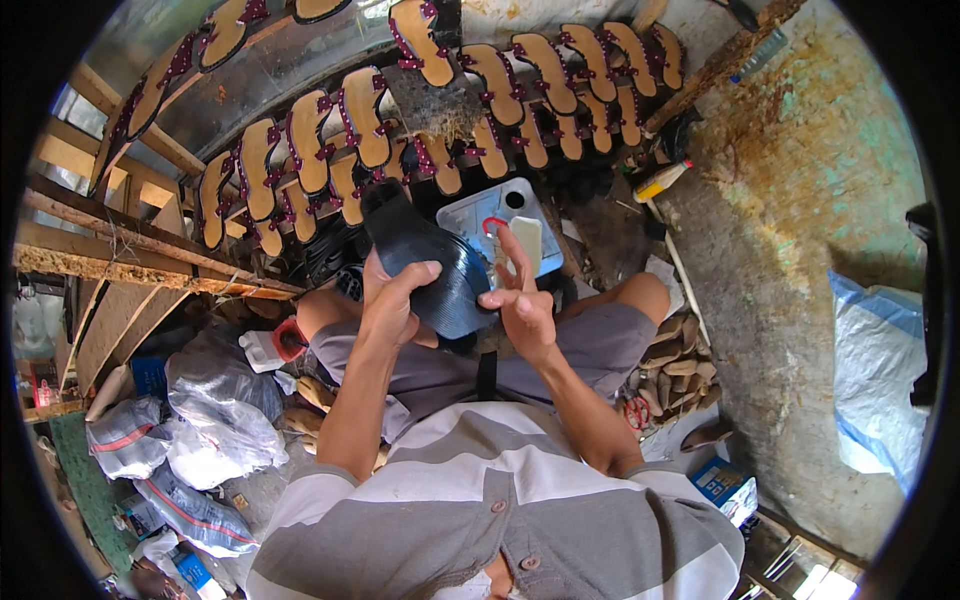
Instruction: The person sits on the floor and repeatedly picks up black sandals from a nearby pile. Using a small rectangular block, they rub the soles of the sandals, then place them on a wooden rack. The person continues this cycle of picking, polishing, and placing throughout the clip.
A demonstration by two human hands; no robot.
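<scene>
Left hand (393,300) had a firm grip on a black shoe sole (420,262), thumb pressed on its upper face, fingers mostly hidden underneath. Sole lay tilted between both hands, narrow end pointing away, wide ridged end toward the right hand (525,308); couldn't tell if it was one layer or several stacked. Right hand was open, fingers spread, a fingertip at the sole's right edge; contact not clear. Just beyond the right hand sat a light-blue plastic tray (462,212) with a red ring (494,226) and a whitish block (527,246) on it. Farther beyond both hands, rows of tan sandals (365,115) with dotted maroon straps stood on racks. Right of the right hand, farther out: a yellow bottle (657,184) with a red cap. Nearer the body on that side, red-handled scissors (637,412) by a pile of brown pieces (682,368). Left of the left hand, a red cup (291,338), then plastic bags (222,415) farther out.
</scene>
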